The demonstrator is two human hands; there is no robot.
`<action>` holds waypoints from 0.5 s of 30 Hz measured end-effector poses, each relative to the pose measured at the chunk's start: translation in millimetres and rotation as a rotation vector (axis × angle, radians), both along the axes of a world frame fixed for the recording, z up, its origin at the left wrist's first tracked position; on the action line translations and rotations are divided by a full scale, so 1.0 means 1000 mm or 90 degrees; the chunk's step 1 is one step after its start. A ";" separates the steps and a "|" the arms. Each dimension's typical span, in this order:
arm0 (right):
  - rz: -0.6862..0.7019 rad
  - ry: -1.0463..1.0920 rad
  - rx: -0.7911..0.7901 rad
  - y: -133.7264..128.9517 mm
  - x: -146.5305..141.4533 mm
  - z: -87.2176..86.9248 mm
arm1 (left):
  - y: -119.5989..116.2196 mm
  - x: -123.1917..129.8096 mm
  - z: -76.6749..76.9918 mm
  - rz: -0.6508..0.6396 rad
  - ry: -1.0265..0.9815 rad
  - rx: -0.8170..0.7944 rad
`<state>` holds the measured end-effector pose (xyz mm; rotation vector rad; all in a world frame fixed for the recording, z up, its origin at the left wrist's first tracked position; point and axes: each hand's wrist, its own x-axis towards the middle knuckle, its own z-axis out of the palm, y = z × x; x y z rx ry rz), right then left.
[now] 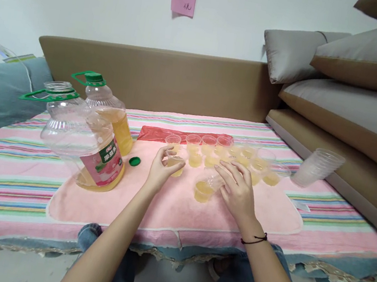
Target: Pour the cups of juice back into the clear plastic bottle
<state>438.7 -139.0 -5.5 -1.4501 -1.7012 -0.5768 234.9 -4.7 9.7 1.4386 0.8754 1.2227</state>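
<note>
My left hand (161,169) grips a small clear plastic cup (176,163) with yellow liquid at the left end of the front row of cups. My right hand (238,191) lies with fingers spread beside another filled cup (204,191) that stands alone nearer to me; its fingertips touch or nearly touch that cup. Behind them stand two rows of several filled cups (229,154) on a pink towel (178,206).
A big, nearly drained oil bottle with a pink label (84,143) and open mouth stands left, a second capped bottle (109,109) behind it, a green cap (134,161) beside it. A stack of unfilled cups (316,168) lies right. Red bag (161,134), striped cloth (7,179), sofa cushions (361,92).
</note>
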 end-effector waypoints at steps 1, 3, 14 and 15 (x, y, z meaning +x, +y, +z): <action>0.002 -0.009 0.001 0.000 -0.001 0.001 | -0.004 -0.001 0.002 -0.017 -0.003 -0.008; 0.003 -0.024 0.002 0.000 -0.002 0.001 | -0.011 -0.002 0.004 -0.054 -0.009 -0.025; 0.005 -0.052 0.015 -0.002 -0.005 0.006 | -0.022 -0.003 0.004 -0.113 0.007 -0.017; 0.003 -0.057 0.020 -0.002 -0.005 0.006 | -0.023 -0.002 0.004 -0.114 0.005 -0.014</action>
